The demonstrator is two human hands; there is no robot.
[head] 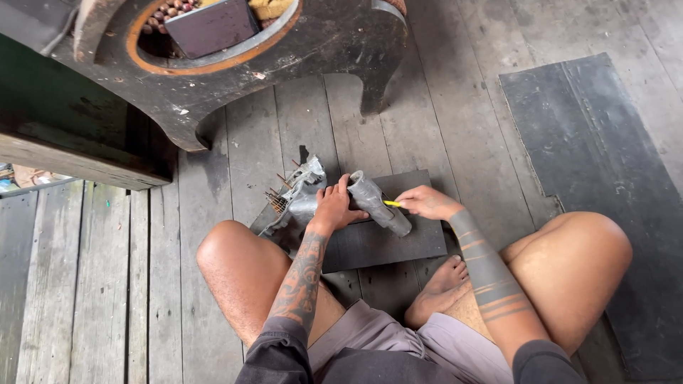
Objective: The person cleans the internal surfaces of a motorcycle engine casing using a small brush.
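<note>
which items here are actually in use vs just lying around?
In use: left hand on grey rolled sheet; right hand with yellow tool; dark board underneath.

Lying about: crumpled grey scraps, dark floor mat, black wooden frame.

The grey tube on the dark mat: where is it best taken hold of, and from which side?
Probably the upper open end of the grey tube, from the left, where the left hand grips it. It slants down-right, and the right hand works its middle.

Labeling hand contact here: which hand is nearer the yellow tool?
Right. The right hand grips the yellow tool, its tip against the grey rolled sheet. The left hand is on the roll's far side, steadying it, apart from the tool.
</note>
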